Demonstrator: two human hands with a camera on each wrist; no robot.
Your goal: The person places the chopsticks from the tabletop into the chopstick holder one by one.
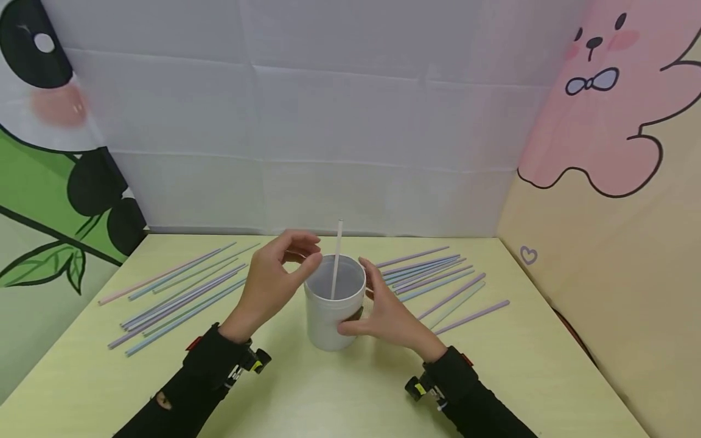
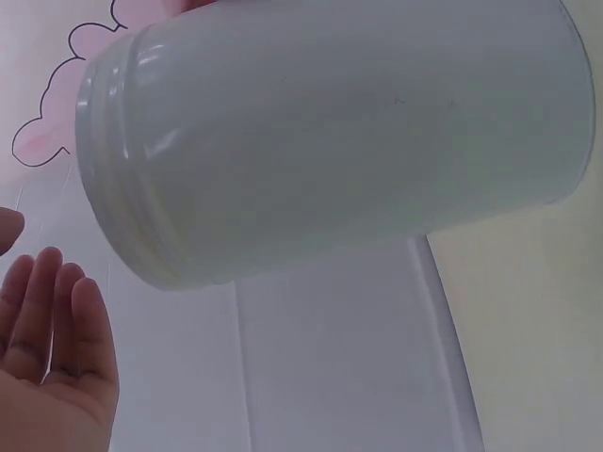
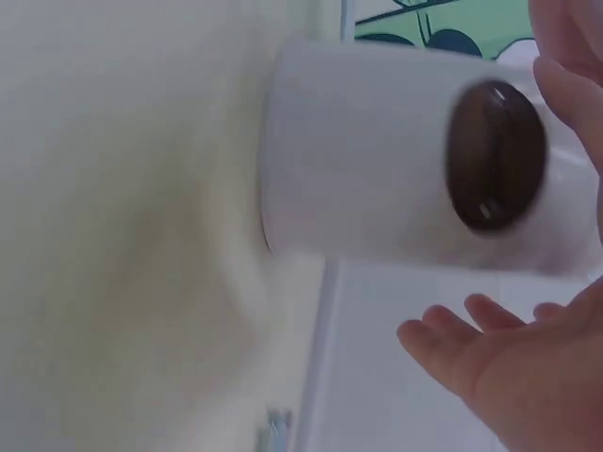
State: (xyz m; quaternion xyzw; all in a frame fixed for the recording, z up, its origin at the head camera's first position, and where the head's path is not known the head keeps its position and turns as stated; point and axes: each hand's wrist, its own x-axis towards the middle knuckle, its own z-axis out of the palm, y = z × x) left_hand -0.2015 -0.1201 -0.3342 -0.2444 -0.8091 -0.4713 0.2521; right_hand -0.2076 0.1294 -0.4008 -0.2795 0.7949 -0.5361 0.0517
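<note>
A white cylindrical cup [image 1: 328,325] stands upright mid-table, with one pale straw [image 1: 338,258] leaning inside it. On its side is a dark brown oval [image 3: 497,155]. My left hand [image 1: 276,277] hovers left of the rim, fingers loosely bent; in the left wrist view it appears apart from the cup [image 2: 330,141], with nothing in it. Around the cup's right side is my right hand [image 1: 389,316], thumb in front by the oval. The right wrist view shows its fingers spread apart from the cup [image 3: 367,151]; whether the thumb touches is unclear.
Several pastel straws [image 1: 181,292] lie spread on the left of the pale table [image 1: 296,401], and several more straws [image 1: 432,274] lie on the right. A white cloth [image 1: 339,121] hangs behind, with cartoon-painted walls at both sides.
</note>
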